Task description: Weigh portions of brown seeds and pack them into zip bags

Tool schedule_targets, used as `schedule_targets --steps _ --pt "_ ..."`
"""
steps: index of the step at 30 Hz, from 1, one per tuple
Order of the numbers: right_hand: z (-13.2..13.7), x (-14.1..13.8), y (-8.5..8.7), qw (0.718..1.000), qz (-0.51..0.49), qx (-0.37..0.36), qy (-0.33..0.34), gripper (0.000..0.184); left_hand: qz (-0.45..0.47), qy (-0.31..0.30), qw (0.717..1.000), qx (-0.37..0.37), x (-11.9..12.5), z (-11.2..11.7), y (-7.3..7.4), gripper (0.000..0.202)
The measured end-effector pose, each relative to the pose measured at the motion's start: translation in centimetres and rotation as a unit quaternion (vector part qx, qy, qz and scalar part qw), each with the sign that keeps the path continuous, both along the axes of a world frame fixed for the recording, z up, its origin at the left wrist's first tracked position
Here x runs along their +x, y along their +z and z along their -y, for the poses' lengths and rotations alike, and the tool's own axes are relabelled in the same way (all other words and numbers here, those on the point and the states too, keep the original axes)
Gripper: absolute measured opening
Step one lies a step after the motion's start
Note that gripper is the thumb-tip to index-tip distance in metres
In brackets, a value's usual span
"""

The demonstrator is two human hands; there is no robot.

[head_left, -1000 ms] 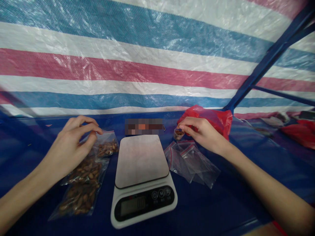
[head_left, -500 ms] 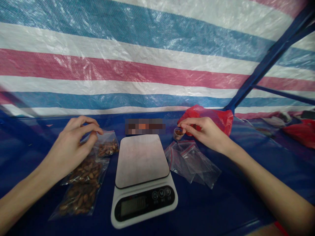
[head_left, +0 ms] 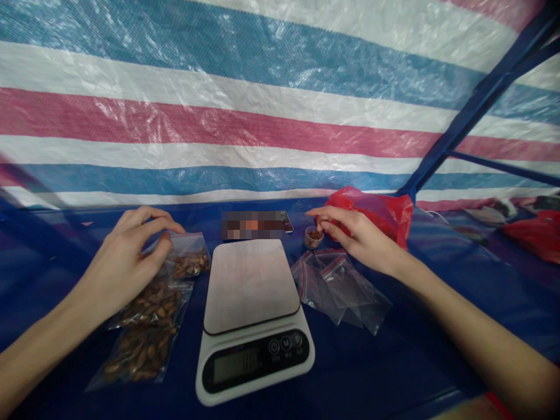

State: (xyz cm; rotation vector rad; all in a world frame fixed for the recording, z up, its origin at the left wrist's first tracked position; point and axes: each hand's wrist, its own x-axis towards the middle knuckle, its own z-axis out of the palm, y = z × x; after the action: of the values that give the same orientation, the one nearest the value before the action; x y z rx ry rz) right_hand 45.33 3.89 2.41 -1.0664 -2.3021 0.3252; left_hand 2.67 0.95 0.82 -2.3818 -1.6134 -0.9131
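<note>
Taking the kitchen scale [head_left: 251, 315] as the centre, its display is lit at six o'clock, nearest the wearer, and its pale platform is bare. At nine o'clock, the left hand [head_left: 125, 256] is curling over a small zip bag of broken brown nut pieces [head_left: 189, 262], with the thumb and fingers drawn close together at the bag's upper edge; I cannot tell whether they are clamping it. Two fuller zip bags of brown nuts [head_left: 146, 332] are lying overlapped just below that hand, at eight o'clock. At two o'clock, the right hand [head_left: 356, 239] is hanging open and loosely curved, gripping nothing, in front of a crumpled red plastic bag [head_left: 371, 213]. A small cup of brown pieces [head_left: 314, 237] is standing just beside its fingertips at one o'clock. Empty clear zip bags [head_left: 341, 289] are lying in a loose pile at three o'clock. A pixelated object [head_left: 254, 226] is lying at twelve o'clock, too blurred to identify. Beyond everything, a striped plastic tarpaulin [head_left: 219, 122] is stretching across a blue metal frame [head_left: 481, 111].
</note>
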Motion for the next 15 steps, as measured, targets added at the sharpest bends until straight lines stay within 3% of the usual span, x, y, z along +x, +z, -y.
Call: schedule_targets --steps 4,8,12,15 --pt "0.0 -0.1 -0.3 1.000 0.008 -0.028 0.012 0.037 0.005 0.003 1.000 0.002 0.1 -0.1 0.0 0.034" --pt "0.2 -0.3 0.2 1.000 -0.006 -0.003 -0.012 0.032 0.008 0.004 1.000 -0.003 0.3 0.0 0.2 0.036" --pt "-0.2 2.0 1.8 0.983 -0.012 0.101 -0.150 0.024 0.014 0.013 1.000 -0.003 0.3 0.1 0.3 0.036" --pt "-1.5 5.7 2.0 0.957 0.085 0.084 -0.265 0.018 0.014 0.012 1.000 -0.005 0.2 0.1 0.3 0.036"
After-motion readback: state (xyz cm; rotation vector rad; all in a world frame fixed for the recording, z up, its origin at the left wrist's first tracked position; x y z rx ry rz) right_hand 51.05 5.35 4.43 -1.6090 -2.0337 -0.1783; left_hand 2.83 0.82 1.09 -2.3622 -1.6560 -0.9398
